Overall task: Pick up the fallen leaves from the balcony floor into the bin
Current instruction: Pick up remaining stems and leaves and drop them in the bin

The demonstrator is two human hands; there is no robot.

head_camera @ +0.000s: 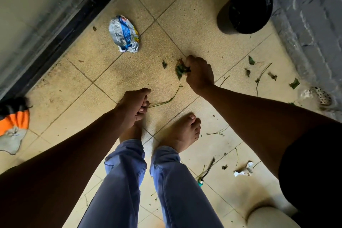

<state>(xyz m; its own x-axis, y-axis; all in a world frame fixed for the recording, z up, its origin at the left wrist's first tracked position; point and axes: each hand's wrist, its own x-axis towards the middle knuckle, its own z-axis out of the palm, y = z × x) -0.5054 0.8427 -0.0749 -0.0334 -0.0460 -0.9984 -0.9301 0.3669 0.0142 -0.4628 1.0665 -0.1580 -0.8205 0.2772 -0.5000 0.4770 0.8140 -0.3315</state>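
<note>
The right hand is reaching down to the tiled balcony floor, its fingers curling around a clump of green leaves that is sticking out past the knuckles. The left hand is hanging lower, above the left foot, with its fingers curled in loosely; whether it is holding anything cannot be told, though a long thin stem is lying on the floor just beside its fingertips. A small leaf scrap is lying just left of the clump. More leaf pieces and stems are lying scattered toward the floor's right edge, near the grey wall. The black bin is standing upright at the far right of the floor, against that wall, well apart from the hands. A crumpled blue and silver wrapper is lying toward the far left, near the dark door frame. Bare feet and blue trouser legs are showing at the near edge, with a crumpled bit of white paper and a twig lying to their right. An orange and grey cloth is lying at the left edge.
</note>
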